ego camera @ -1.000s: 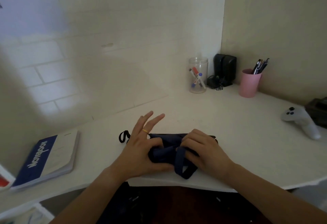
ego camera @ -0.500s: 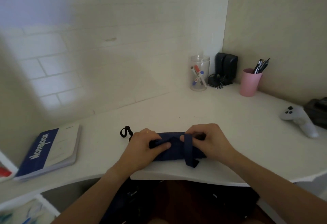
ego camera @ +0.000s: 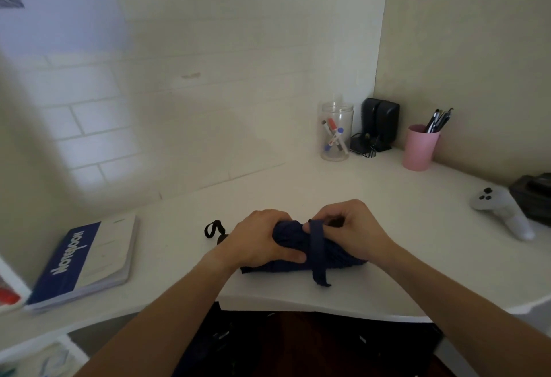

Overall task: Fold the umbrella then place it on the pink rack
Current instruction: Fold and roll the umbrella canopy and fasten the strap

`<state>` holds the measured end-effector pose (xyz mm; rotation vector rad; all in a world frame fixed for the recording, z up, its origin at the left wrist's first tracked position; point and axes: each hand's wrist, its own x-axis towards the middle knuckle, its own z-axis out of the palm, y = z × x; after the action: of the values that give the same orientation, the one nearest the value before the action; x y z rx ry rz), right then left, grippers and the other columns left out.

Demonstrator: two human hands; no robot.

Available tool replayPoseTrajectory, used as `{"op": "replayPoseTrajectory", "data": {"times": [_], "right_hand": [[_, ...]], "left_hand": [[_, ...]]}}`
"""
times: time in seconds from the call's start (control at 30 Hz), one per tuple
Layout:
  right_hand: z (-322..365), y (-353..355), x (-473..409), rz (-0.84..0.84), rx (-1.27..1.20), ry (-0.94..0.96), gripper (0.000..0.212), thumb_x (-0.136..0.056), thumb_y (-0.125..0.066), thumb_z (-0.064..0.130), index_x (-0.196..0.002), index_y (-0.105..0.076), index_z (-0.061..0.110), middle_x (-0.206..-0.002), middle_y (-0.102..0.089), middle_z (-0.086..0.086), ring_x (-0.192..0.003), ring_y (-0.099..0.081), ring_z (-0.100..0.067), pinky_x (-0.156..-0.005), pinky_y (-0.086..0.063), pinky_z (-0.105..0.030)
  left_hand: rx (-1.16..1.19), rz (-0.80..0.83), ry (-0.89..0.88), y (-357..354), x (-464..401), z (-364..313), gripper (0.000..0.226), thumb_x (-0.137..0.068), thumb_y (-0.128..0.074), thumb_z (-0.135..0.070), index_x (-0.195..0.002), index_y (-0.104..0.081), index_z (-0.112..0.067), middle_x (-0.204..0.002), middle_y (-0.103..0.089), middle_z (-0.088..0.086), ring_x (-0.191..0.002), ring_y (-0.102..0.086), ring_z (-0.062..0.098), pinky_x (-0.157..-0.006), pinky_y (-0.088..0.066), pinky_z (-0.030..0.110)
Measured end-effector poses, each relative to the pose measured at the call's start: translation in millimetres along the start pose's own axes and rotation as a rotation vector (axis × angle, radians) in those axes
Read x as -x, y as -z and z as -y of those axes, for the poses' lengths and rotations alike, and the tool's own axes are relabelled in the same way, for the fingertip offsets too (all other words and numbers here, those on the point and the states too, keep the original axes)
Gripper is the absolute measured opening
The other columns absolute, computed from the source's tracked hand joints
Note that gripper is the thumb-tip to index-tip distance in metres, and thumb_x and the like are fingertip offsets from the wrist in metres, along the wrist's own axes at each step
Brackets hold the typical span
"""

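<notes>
A dark navy umbrella (ego camera: 298,253), rolled into a short bundle, lies lengthwise on the white desk (ego camera: 372,203) near its front edge. My left hand (ego camera: 258,239) clamps the bundle's left part from above. My right hand (ego camera: 354,227) grips its right part and pinches the top of the navy closing strap (ego camera: 318,254), which runs over the bundle and hangs loose toward the desk edge. A black wrist loop (ego camera: 213,229) sticks out left of my left hand. No pink rack is in view.
A blue and white notebook (ego camera: 86,257) lies at the desk's left. In the far corner stand a clear jar of markers (ego camera: 336,132), a black speaker (ego camera: 380,123) and a pink cup with pens (ego camera: 420,147). A white game controller (ego camera: 504,209) lies at the right.
My left hand, fingers spread a second ago, has closed on the bundle. My right hand has drawn the strap up over the roll; its end now hangs straight instead of looped.
</notes>
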<state>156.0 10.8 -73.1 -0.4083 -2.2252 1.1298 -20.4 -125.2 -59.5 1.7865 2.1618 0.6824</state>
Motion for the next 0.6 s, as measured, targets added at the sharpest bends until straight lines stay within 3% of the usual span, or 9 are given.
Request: {"op": "replayPoseTrajectory", "data": {"times": [0.07, 0.17, 0.27, 0.37, 0.43, 0.5, 0.6], "right_hand": [[-2, 0, -7, -0.012, 0.133, 0.102, 0.004, -0.08, -0.084, 0.019, -0.077, -0.082, 0.021, -0.077, -0.074, 0.011, -0.076, -0.064, -0.002, -0.07, -0.048, -0.015], [-7, 2, -12, -0.043, 0.313, 0.215, 0.004, -0.078, -0.084, 0.03, -0.077, -0.081, 0.029, -0.112, -0.065, 0.015, -0.11, -0.052, -0.003, -0.092, -0.04, -0.013], [-12, -3, -8, 0.054, 0.222, 0.2, 0.005, -0.079, -0.084, 0.026, -0.082, -0.082, 0.023, -0.12, -0.069, 0.011, -0.109, -0.064, -0.002, -0.093, -0.053, -0.022], [-23, -17, 3, 0.037, 0.261, 0.229, 0.008, -0.077, -0.086, 0.029, -0.083, -0.083, 0.024, -0.114, -0.075, 0.011, -0.103, -0.069, -0.004, -0.091, -0.058, -0.03], [-28, -21, 9, -0.002, 0.273, 0.267, 0.01, -0.075, -0.087, 0.03, -0.081, -0.083, 0.023, -0.112, -0.075, 0.012, -0.102, -0.07, -0.003, -0.091, -0.059, -0.029], [-28, -21, 12, -0.035, 0.251, 0.29, 0.011, -0.072, -0.089, 0.027, -0.079, -0.083, 0.021, -0.11, -0.076, 0.012, -0.099, -0.072, -0.002, -0.09, -0.059, -0.025], [-24, -21, 12, -0.031, 0.226, 0.289, 0.011, -0.07, -0.091, 0.024, -0.077, -0.084, 0.019, -0.106, -0.079, 0.008, -0.095, -0.074, -0.003, -0.087, -0.06, -0.024]], "left_hand": [[-0.018, -0.106, -0.059, -5, 0, 3, 0.044, -0.064, -0.086, -0.058, -0.087, -0.064, -0.027, -0.085, -0.064, -0.012, -0.081, -0.061, 0.013, -0.074, -0.055, 0.042], [-0.249, -0.419, -0.274, -14, -1, 10, 0.034, -0.071, -0.081, -0.05, -0.08, -0.06, -0.025, -0.082, -0.052, -0.013, -0.076, -0.05, 0.009, -0.061, -0.045, 0.033], [-0.459, -0.636, -0.484, -23, -2, 22, 0.02, -0.077, -0.084, -0.024, -0.079, -0.066, -0.017, -0.083, -0.057, -0.001, -0.078, -0.054, 0.019, -0.074, -0.046, 0.036], [-0.348, -0.58, -0.445, -37, 13, 34, 0.025, -0.083, -0.078, -0.036, -0.079, -0.067, -0.014, -0.093, -0.06, 0.003, -0.083, -0.059, 0.021, -0.081, -0.047, 0.033], [-0.16, -0.487, -0.321, -37, 24, 38, 0.035, -0.081, -0.075, -0.055, -0.082, -0.07, -0.02, -0.107, -0.059, 0.0, -0.085, -0.062, 0.014, -0.078, -0.052, 0.027], [-0.093, -0.411, -0.249, -27, 28, 38, 0.036, -0.075, -0.075, -0.062, -0.085, -0.072, -0.027, -0.111, -0.06, -0.008, -0.086, -0.065, 0.007, -0.077, -0.057, 0.03], [-0.024, -0.259, -0.122, -5, 24, 31, 0.057, -0.065, -0.084, -0.062, -0.112, -0.064, -0.035, -0.104, -0.064, -0.016, -0.092, -0.064, 0.002, -0.083, -0.058, 0.032]]}}
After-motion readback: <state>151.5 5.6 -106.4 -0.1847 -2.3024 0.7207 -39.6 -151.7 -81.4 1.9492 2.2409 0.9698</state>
